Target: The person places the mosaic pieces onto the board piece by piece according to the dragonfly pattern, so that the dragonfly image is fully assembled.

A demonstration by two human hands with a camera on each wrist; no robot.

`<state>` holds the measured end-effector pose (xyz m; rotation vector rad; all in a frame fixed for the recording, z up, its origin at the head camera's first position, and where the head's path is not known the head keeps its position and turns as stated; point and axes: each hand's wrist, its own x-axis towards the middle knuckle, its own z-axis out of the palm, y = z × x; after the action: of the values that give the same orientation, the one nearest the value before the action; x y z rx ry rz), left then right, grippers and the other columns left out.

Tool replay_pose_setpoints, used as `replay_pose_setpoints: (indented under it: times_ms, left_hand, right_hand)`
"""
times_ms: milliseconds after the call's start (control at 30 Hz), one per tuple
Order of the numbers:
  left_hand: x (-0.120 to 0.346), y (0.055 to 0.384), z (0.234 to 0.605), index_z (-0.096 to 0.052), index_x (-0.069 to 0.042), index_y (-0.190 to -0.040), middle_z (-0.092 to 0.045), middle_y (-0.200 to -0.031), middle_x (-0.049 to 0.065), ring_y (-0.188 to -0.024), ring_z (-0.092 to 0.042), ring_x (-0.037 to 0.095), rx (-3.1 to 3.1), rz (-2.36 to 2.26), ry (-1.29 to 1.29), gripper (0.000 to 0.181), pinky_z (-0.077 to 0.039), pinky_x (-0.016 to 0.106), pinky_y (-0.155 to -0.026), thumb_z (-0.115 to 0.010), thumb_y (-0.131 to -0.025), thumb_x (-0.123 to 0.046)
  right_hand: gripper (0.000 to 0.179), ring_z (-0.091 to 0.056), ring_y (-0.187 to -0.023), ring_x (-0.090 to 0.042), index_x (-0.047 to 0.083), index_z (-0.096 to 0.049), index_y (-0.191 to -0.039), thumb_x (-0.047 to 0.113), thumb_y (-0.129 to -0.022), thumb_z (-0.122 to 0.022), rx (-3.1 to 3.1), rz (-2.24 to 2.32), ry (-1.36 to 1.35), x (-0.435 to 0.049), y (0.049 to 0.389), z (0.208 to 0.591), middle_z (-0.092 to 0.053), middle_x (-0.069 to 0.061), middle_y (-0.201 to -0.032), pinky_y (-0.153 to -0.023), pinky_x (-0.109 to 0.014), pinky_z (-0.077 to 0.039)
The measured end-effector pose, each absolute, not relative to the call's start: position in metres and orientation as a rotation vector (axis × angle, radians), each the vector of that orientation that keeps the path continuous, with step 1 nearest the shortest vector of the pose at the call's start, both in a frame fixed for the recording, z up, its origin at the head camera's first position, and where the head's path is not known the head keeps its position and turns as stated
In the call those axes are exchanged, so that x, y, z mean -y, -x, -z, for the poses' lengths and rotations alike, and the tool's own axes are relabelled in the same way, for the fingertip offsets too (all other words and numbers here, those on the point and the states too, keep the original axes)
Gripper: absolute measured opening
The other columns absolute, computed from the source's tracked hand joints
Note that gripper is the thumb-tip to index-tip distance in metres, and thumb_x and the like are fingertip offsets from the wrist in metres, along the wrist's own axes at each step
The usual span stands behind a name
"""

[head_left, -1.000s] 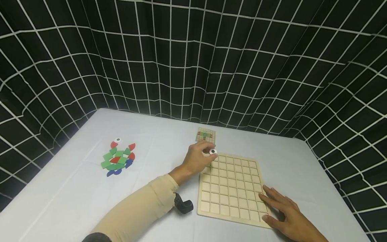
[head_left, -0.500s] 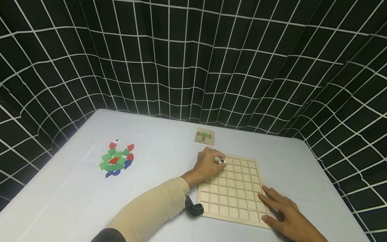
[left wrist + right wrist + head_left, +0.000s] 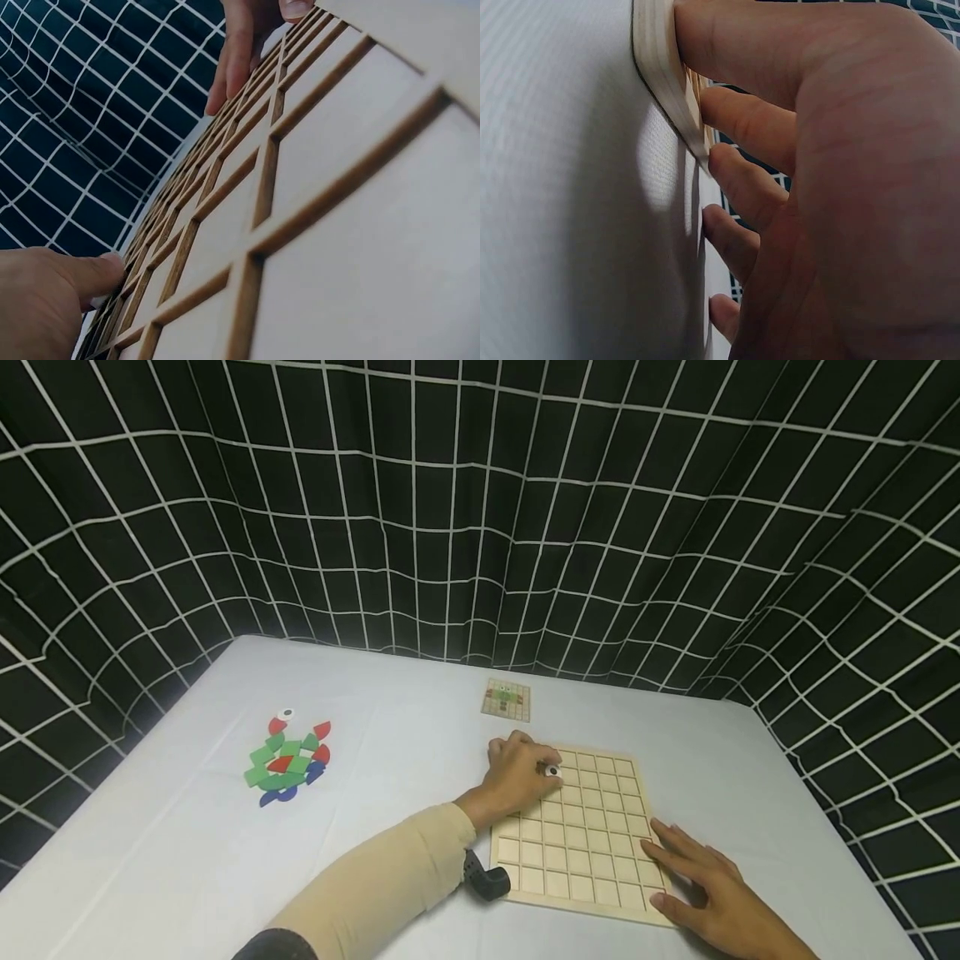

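Between thumb and index finger, my left hand [image 3: 519, 774] pinches a round white eye piece [image 3: 553, 771] with a black centre, low over the upper left part of a wooden grid board [image 3: 592, 818]. The left wrist view shows the left thumb [image 3: 94, 276] at the board's far side, where the piece is mostly hidden. My right hand [image 3: 708, 889] rests along the board's right edge with spread fingers. In the right wrist view its thumb [image 3: 735, 37] and fingertips touch the board's edge [image 3: 660, 60] and top.
Left on the white tablecloth [image 3: 405, 710] lies a loose group of green pieces [image 3: 290, 749], red pieces [image 3: 322, 729] and blue pieces [image 3: 287, 794], with another eye piece [image 3: 286, 714] behind them. A small pattern card [image 3: 506, 700] lies beyond the board. A black grid curtain [image 3: 450, 527] hangs behind.
My left hand has carried the eye piece right and towards me, from above the board's far left corner to low over its cells. The right hand stays at the board's edge.
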<state>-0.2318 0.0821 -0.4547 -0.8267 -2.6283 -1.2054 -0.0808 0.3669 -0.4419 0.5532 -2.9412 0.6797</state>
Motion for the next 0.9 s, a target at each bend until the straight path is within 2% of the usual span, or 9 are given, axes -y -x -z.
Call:
replay_pose_setpoints:
  times_ms: [200,367,567,667,767,833,900]
  left_hand:
    - [-0.0806,0.2302,0.4532,-0.076,-0.016,-0.110,-0.072,-0.103,-0.007,-0.108,-0.051,0.014,2.648,1.188,0.805,0.028,-0.027,0.045,-0.098,-0.081,-0.085,-0.028]
    - [-0.0779,0.2300,0.4514,-0.075,-0.015,-0.113,-0.071,-0.102,-0.007,-0.106,-0.052,0.013,2.655,1.251,0.790,0.029,-0.026,0.045,-0.100,-0.080,-0.086,-0.025]
    - [-0.0763,0.2306,0.4514,-0.075,-0.014,-0.112,-0.072,-0.100,-0.008,-0.101,-0.052,0.011,2.651,1.286,0.773,0.025,-0.026,0.045,-0.101,-0.078,-0.087,-0.018]
    - [-0.0763,0.2314,0.4523,-0.075,-0.013,-0.110,-0.072,-0.100,-0.006,-0.100,-0.051,0.012,2.641,1.288,0.765,0.024,-0.026,0.045,-0.101,-0.078,-0.087,-0.015]
    - [-0.0761,0.2314,0.4527,-0.076,-0.012,-0.109,-0.073,-0.100,-0.005,-0.100,-0.051,0.012,2.634,1.288,0.757,0.023,-0.027,0.045,-0.100,-0.078,-0.086,-0.014]
    - [-0.0758,0.2308,0.4528,-0.075,-0.012,-0.108,-0.073,-0.099,-0.005,-0.099,-0.051,0.012,2.630,1.291,0.758,0.023,-0.027,0.044,-0.100,-0.079,-0.085,-0.014]
    - [-0.0754,0.2302,0.4530,-0.076,-0.012,-0.108,-0.073,-0.098,-0.006,-0.099,-0.051,0.011,2.620,1.294,0.763,0.023,-0.028,0.044,-0.100,-0.079,-0.085,-0.014]
  right_hand:
    - [0.059,-0.007,-0.137,0.018,0.015,-0.063,-0.138,0.033,-0.084,-0.080,2.930,-0.688,-0.582,-0.3681,0.0803,0.4422,-0.045,-0.013,-0.152,-0.097,-0.070,-0.027]
    - [0.059,-0.008,-0.137,0.018,0.016,-0.063,-0.137,0.033,-0.083,-0.080,2.921,-0.675,-0.588,-0.3671,0.0808,0.4412,-0.046,-0.009,-0.152,-0.095,-0.065,-0.030]
    - [0.058,-0.009,-0.139,0.016,0.016,-0.063,-0.138,0.032,-0.085,-0.079,2.919,-0.656,-0.592,-0.3649,0.0806,0.4408,-0.046,-0.009,-0.153,-0.103,-0.058,-0.026]
    - [0.058,-0.008,-0.139,0.016,0.015,-0.063,-0.137,0.033,-0.085,-0.079,2.924,-0.653,-0.585,-0.3647,0.0807,0.4406,-0.046,-0.009,-0.152,-0.104,-0.060,-0.025]
    - [0.058,-0.008,-0.138,0.017,0.015,-0.064,-0.136,0.033,-0.084,-0.080,2.925,-0.662,-0.584,-0.3646,0.0813,0.4405,-0.046,-0.009,-0.152,-0.097,-0.066,-0.030]
    - [0.058,-0.008,-0.138,0.017,0.015,-0.064,-0.136,0.032,-0.083,-0.080,2.926,-0.671,-0.587,-0.3647,0.0811,0.4409,-0.046,-0.009,-0.152,-0.097,-0.067,-0.029]
    - [0.059,-0.009,-0.139,0.016,0.014,-0.064,-0.137,0.032,-0.083,-0.080,2.920,-0.675,-0.594,-0.3650,0.0805,0.4416,-0.045,-0.008,-0.153,-0.107,-0.061,-0.024]
